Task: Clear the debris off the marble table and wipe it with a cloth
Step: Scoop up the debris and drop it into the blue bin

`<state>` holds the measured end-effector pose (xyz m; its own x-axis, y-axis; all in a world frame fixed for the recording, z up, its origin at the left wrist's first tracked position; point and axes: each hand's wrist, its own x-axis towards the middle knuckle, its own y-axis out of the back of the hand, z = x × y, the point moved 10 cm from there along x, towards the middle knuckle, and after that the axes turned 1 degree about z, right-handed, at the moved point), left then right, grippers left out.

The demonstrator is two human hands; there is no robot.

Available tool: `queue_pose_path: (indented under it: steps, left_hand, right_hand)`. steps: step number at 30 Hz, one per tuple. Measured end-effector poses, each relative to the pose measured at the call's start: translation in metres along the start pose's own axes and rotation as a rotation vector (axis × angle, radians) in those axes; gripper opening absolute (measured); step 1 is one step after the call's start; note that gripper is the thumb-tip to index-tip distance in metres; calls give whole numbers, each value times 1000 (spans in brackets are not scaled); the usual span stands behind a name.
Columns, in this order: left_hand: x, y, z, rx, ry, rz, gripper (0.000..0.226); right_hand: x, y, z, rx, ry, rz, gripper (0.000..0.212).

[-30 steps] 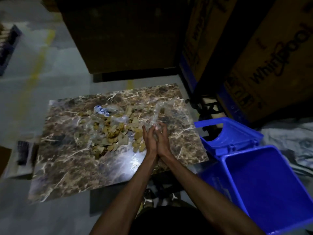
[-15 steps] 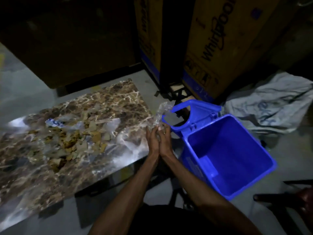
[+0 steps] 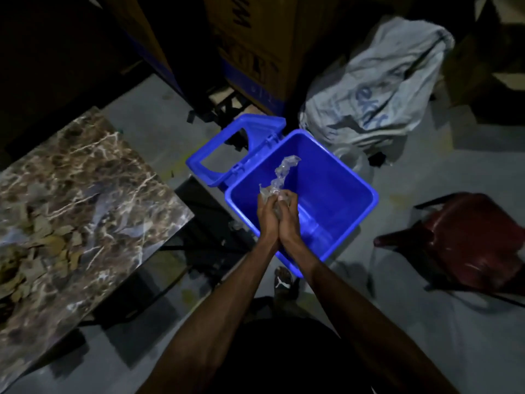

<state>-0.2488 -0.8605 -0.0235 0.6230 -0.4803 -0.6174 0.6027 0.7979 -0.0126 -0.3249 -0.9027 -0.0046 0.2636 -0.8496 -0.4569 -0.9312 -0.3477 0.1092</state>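
Head view: left hand [image 3: 267,214] and right hand [image 3: 288,216], pressed together with fingers curled, clutch crumpled clear plastic [image 3: 279,177] over the open blue bin [image 3: 341,200]. At nine o'clock from the bin, the marble table [image 3: 93,166] bears scattered debris [image 3: 48,245].

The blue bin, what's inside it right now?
The blue bin looks bare inside. Both hands, left hand and right hand, hold crumpled clear plastic above it; they cover part of its floor.
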Motion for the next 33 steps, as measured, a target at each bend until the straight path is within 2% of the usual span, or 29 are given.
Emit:
queue_pose_path:
  steps: [1,2,4,7,13,16,19,23,27,28,29,31,33]
  left_hand:
    - [2,-4,-5,-29,7,25,6]
    - [14,-4,-18,-74,1,51,17]
    - [19,-13,-30,-68,41,60,31]
    - [10,-28,-26,-56,110,30,26]
    - [19,-27,-26,-29,176,39,34]
    - [26,-23,-32,-32,181,50,36]
    - [52,-18,-60,-60,188,46,57]
    - [95,-20,-106,-96,201,10,69]
    - [103,-16,-118,-130,270,13,117]
    - [91,-19,-109,-139,288,-2,117]
    - [66,-23,-88,-133,306,3,106]
    - [23,-33,-44,-155,310,-17,66]
    - [8,-34,-30,-163,313,-17,45]
  right_hand:
    - [10,11,13,15,-24,47,42]
    - [19,19,25,10,-40,60,41]
    - [29,31,34,13,-78,54,34]
    - [39,49,48,83,-163,42,28]
    - [56,66,80,118,-239,25,43]
    - [62,71,96,84,-247,62,65]
    - [64,70,100,33,-218,50,68]
    - [59,67,85,54,-171,11,43]
    - [49,53,63,-24,-71,-105,52]
    - [46,49,55,-53,-35,-143,54]
    - [45,45,52,-78,-7,-175,56]
    - [47,42,49,-107,14,-201,55]
    - [48,45,50,-115,15,-168,52]
